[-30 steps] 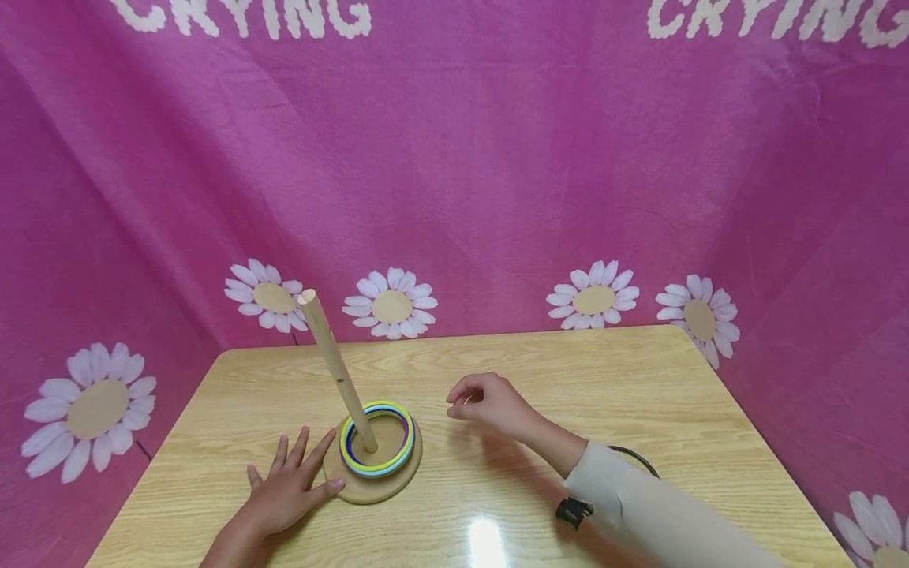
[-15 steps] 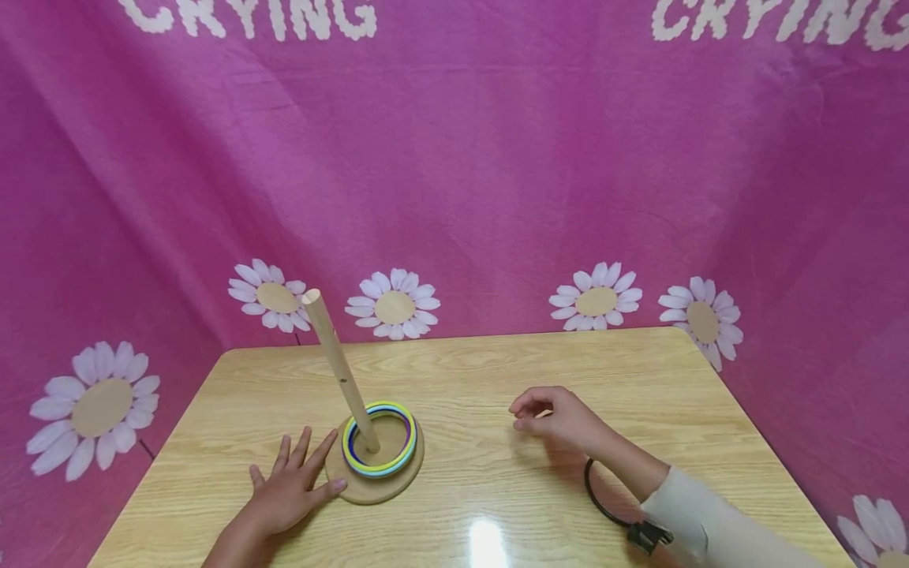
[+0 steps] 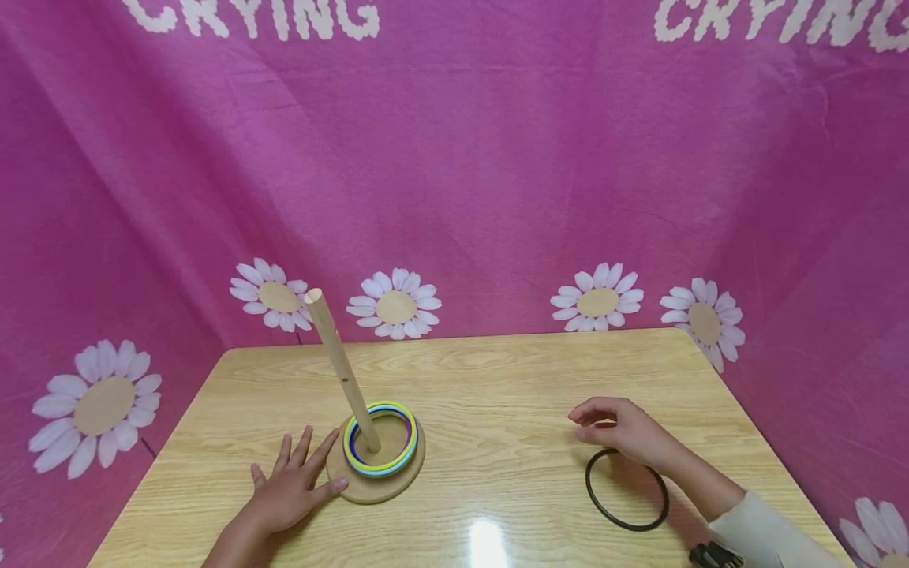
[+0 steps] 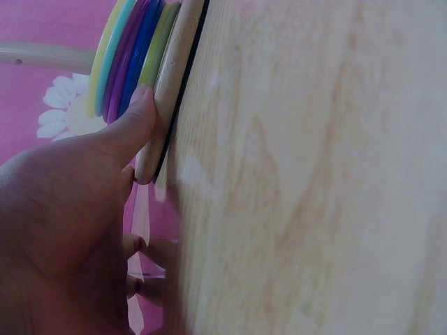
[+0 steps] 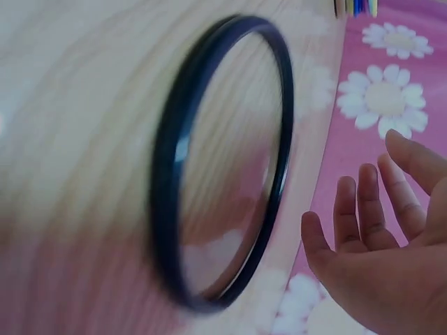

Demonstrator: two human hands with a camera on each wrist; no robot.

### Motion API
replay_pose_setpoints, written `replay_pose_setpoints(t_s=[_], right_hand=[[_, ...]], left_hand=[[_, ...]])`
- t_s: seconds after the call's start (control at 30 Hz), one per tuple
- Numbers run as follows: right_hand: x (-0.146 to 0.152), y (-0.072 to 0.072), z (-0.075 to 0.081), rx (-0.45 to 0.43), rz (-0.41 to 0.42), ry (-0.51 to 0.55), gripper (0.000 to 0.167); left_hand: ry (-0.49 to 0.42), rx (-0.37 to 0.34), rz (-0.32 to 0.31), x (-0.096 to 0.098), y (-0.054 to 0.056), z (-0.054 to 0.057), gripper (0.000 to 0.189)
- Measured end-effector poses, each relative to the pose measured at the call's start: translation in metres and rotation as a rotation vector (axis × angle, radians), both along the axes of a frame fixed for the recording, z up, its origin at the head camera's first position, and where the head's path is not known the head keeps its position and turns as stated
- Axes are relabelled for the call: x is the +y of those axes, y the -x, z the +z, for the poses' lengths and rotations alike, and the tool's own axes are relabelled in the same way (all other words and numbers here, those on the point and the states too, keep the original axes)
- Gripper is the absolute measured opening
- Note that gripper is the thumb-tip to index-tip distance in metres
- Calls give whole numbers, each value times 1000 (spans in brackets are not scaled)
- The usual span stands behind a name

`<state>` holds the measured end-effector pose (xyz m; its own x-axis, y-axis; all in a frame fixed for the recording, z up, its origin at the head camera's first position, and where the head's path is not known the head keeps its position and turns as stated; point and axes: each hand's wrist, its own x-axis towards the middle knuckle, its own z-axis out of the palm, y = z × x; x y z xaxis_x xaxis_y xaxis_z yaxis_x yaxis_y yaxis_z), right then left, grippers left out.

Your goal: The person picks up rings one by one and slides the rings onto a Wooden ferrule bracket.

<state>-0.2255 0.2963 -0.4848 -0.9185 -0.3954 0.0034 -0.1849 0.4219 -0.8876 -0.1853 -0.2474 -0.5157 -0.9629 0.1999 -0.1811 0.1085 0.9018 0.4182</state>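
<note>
My left hand (image 3: 284, 491) lies with spread fingers on the table, its thumb resting on the round wooden base (image 3: 365, 493). A wooden peg (image 3: 338, 364) rises from that base. Around the peg lies a stack of thin rings (image 4: 120, 63) in yellow, light blue, purple, blue and green. My right hand (image 3: 632, 432) hovers at the right with loosely bent fingers and nothing in them. Below it a black ring (image 3: 634, 528) lies flat on the table, partly covered by the hand. In the right wrist view the fingers are apart from the black ring (image 5: 165, 171).
The wood-grain table (image 3: 497, 371) reaches back to a pink cloth (image 3: 483, 197) printed with daisies. A black strap piece (image 3: 713, 554) sits at the right sleeve (image 3: 770, 530).
My right hand has moved right, away from the peg, to above the black ring. More of that ring shows as the sleeve moves off it. The left hand has stayed in place.
</note>
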Motion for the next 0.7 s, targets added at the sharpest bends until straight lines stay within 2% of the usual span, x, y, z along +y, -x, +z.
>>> replay_pose_setpoints(t_s=[0.27,0.43,0.7], right_hand=[[31,-8,-6,-76,39,-16,34],[45,-10,-13,-72,66,-60,37],[56,-12,-23,-42,109,-47,39]], left_hand=[[-2,1,0,0,0,-1,84],[-4,1,3,0,-1,0,84],[-13,25,-1,-1,0,-1,84]])
